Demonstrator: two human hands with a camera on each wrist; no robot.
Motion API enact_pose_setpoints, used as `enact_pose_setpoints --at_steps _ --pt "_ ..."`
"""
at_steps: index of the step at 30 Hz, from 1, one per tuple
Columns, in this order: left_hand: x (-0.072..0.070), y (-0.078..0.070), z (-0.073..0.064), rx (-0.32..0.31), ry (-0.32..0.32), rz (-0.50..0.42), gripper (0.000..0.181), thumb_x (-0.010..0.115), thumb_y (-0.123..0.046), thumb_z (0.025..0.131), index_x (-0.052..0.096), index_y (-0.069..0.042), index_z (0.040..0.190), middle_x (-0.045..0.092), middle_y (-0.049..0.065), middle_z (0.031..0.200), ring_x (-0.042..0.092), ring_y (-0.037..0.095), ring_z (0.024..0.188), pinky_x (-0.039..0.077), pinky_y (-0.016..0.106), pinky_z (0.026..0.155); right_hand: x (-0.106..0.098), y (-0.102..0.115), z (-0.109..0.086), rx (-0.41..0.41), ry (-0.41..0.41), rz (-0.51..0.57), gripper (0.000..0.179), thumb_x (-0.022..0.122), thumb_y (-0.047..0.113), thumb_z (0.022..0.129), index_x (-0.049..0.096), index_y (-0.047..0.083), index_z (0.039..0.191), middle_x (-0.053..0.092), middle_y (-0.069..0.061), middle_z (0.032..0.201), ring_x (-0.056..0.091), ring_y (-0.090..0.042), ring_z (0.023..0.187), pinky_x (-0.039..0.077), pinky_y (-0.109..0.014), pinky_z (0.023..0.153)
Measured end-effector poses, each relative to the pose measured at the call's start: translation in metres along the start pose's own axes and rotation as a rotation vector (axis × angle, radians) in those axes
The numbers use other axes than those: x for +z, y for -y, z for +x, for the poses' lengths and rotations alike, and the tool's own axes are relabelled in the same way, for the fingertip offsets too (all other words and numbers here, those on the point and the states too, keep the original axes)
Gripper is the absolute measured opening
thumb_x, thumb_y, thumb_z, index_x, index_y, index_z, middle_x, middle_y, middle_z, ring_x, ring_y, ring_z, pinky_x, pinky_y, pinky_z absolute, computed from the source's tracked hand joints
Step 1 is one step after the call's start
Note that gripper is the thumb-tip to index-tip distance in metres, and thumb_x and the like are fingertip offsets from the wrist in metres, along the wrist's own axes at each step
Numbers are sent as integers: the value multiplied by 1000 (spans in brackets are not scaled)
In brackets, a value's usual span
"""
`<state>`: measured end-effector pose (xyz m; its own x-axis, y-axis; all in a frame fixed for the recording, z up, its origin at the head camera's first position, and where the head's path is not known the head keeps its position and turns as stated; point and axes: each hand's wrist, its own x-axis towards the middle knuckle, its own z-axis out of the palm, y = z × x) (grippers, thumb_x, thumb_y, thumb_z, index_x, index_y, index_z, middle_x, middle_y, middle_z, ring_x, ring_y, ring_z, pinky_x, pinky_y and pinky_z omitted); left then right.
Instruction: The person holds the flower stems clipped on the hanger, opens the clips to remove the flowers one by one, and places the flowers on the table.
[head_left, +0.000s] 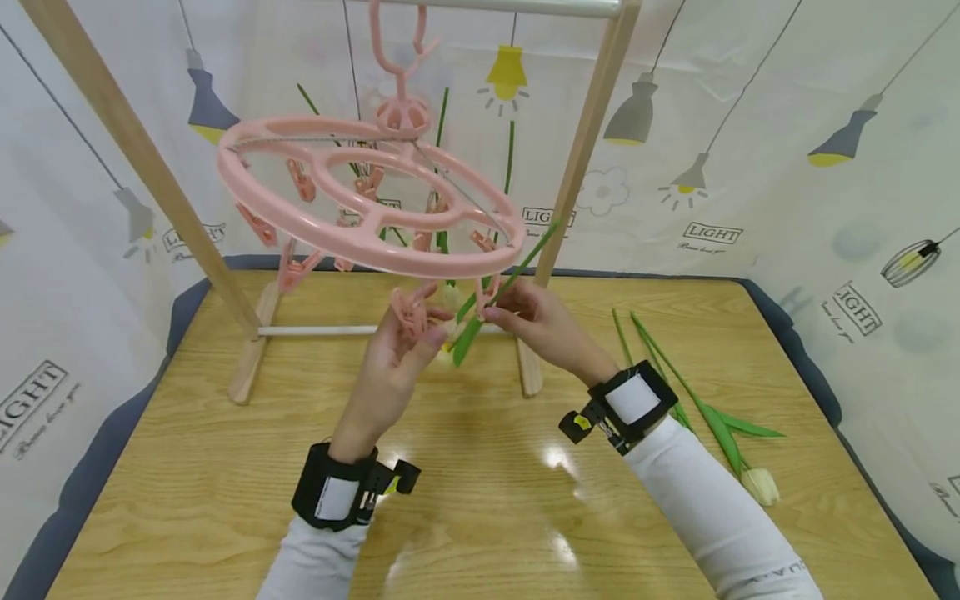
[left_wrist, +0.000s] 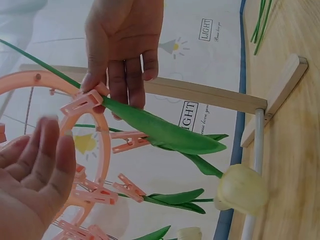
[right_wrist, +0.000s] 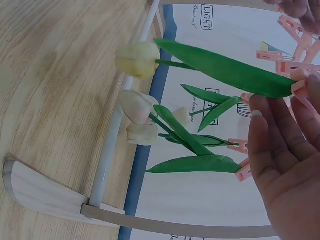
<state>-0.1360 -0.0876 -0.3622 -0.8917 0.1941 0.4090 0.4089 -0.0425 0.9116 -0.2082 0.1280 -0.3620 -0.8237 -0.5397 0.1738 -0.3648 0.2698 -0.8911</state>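
The pink round hanger (head_left: 420, 265) hangs from the wooden stand (head_left: 579, 167), above the surface (head_left: 465, 533). At the hanger's near right edge, the right hand (head_left: 551, 325) has its grip on a pink clip (left_wrist: 82, 103), thumb against fingers, with the stem of a white tulip (right_wrist: 225, 70) lying at that clip. This tulip points bloom-down below the hanger; whether the clip's own bite has closed on the stem, I cannot tell.

The left hand (head_left: 390, 358) is just below the hanger's near edge, fingers loosely bent and its grip apparently slack; whether it touches the clip beside it is unclear.

As for progress, at least three other tulips (right_wrist: 137, 106) already hang beneath the hanger, blooms down, so the one at the right hand looks nearly placed. Bare clips (head_left: 298, 267) dangle at the hanger's left side. Still unhung, a loose tulip (head_left: 760, 486) and more green stems (head_left: 621, 337) lie to the right of the hanger, partly hidden by the forearm.
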Motion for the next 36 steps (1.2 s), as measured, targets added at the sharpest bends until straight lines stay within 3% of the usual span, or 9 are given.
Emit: enact_pose_setpoints --at_steps 5,12,18,20,22,25,26,30,36 --pt "3 5 3 -63 -13 94 59 58 -5 95 33 1 148 49 24 134 46 31 124 45 55 101 0 0 -3 -27 15 29 24 55 4 97 57 -10 117 66 -31 113 64 -37 102 56 -49 89" --pt "9 13 6 -171 74 201 66 55 -24 99 21 -15 154 31 17 156 36 32 137 38 59 108 5 2 -4 -40 51 7 23 53 2 98 58 -9 117 66 -28 110 63 -31 94 56 -48 84" --pt "14 16 5 -227 145 219 62 44 -37 102 14 -25 155 33 15 156 45 33 132 41 61 104 12 5 -5 -74 103 -35 22 51 4 99 57 -4 118 60 -21 116 59 -29 97 55 -41 81" --pt "15 16 5 -225 143 232 51 40 -39 103 29 -21 149 40 13 152 48 31 128 42 63 102 13 5 -5 -93 118 -41 22 51 4 99 57 -2 118 57 -19 116 56 -27 96 53 -38 79" --pt "16 16 6 -210 137 240 37 37 -39 104 42 -17 134 49 12 140 50 29 126 43 64 99 14 5 -5 -103 130 -41 21 52 3 98 59 -1 117 57 -18 111 54 -25 93 50 -35 75" --pt "17 18 8 -185 126 232 28 31 -35 106 43 -10 106 53 13 117 51 27 117 45 58 96 16 4 -5 -116 156 -25 20 52 1 98 61 -3 115 58 -19 106 54 -25 91 50 -34 76" --pt "18 19 9 -180 122 226 27 30 -33 106 43 -9 103 52 14 111 51 28 113 45 55 94 17 4 -5 -115 164 -19 21 51 0 98 61 -4 115 60 -20 106 55 -24 91 50 -33 78" --pt "20 20 9 -178 104 200 23 28 -22 107 41 -4 101 47 17 96 49 33 96 43 46 83 19 3 -6 -108 195 6 24 50 0 98 61 -6 118 61 -24 101 55 -22 86 51 -32 76" --pt "18 23 6 -122 77 193 28 35 -28 104 46 -12 125 51 14 100 56 26 90 49 41 78 18 2 -9 -74 160 -16 22 54 3 97 65 -4 115 69 -21 98 62 -18 83 53 -30 71"
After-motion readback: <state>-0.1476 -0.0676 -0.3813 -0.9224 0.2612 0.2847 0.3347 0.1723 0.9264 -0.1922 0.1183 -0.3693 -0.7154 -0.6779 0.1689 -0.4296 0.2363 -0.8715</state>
